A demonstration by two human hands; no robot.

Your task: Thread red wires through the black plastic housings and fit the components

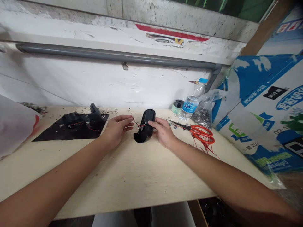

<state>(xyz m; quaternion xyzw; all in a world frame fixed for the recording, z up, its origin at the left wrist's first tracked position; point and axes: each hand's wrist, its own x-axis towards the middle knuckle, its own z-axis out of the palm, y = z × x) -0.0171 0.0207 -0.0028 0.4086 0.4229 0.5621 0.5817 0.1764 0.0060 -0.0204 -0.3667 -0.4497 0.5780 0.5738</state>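
As the right hand [164, 130] is gripping the likely light, stiff shell [146, 130] by its side over the table [132, 176], the left hand [118, 127] is pinching a wire [135, 122] probably needing gentleness.

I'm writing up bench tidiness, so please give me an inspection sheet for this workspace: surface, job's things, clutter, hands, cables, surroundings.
Surface: pale tabletop, with dark debris scattered along the wall side.
Job's things: hollow black housing; similar black parts on a black sheet at left.
Clutter: orange-handled scissors, bottle and clear bag of small pieces at right.
Hands: left hand pinches a red wire; right hand grips the housing.
Cables: red wire runs into the housing; loose red wire pieces by the scissors.
Surroundings: white wall, grey pipe, blue-and-white carton.
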